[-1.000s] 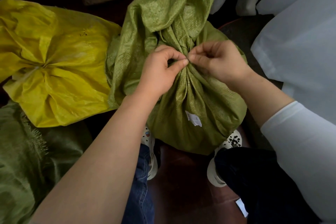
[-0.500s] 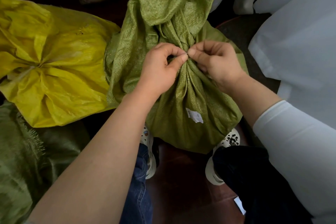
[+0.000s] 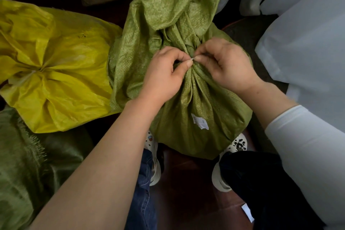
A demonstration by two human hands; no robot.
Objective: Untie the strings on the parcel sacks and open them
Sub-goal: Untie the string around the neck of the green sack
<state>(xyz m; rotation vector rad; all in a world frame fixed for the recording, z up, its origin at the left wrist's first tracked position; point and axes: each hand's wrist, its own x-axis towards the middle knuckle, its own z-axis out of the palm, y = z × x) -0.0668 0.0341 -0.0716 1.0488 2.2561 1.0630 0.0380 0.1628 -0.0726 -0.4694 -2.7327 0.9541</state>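
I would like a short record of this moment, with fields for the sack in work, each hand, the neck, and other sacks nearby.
sack in work: green sack, white label on its side
left: left hand pinches the string at the gathered neck
right: right hand pinches the same string from the other side
neck: gathered tight, not yet open
nearby: yellow sack at left, gathered shut; second green sack at lower left

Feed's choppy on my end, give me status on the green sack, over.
Left hand and right hand both pinch the string at the neck. Green sack tied, not open. Nothing blocking; yellow sack alongside, tied.
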